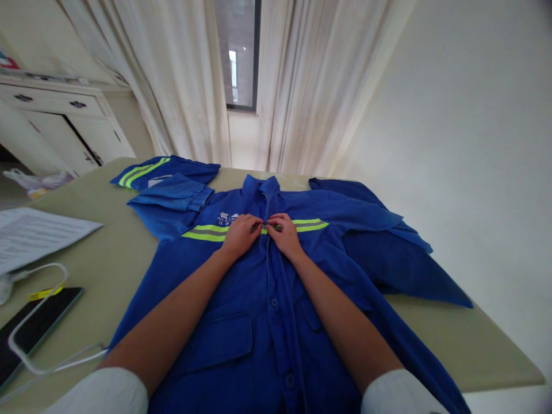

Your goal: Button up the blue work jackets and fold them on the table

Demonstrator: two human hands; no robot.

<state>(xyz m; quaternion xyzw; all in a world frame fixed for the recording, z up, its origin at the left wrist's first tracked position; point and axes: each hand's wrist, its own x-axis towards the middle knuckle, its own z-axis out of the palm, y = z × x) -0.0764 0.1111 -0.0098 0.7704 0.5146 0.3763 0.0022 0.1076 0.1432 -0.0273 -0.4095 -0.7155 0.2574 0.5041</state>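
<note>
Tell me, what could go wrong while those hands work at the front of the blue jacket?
1. The left hand and right hand pinch the front edges of the blue cloth work jacket with yellow-green stripes at chest height; the edges might join crooked.
2. Its long blue sleeve trails past the edge of the beige table, so the jacket could slide.
3. A thin white cable lies close by the hem and might snag.

Bench: beige top.
Paper sheets: flat on bench, far left of left grip.
Phone: screen up, left of left grip, nearer the wearer.
White cable: looped across phone.
Striped blue garment: folded, beyond left grip, leftward.
Curtains: white, beyond left grip, flanking window.
Cabinet: white, far left.
</note>
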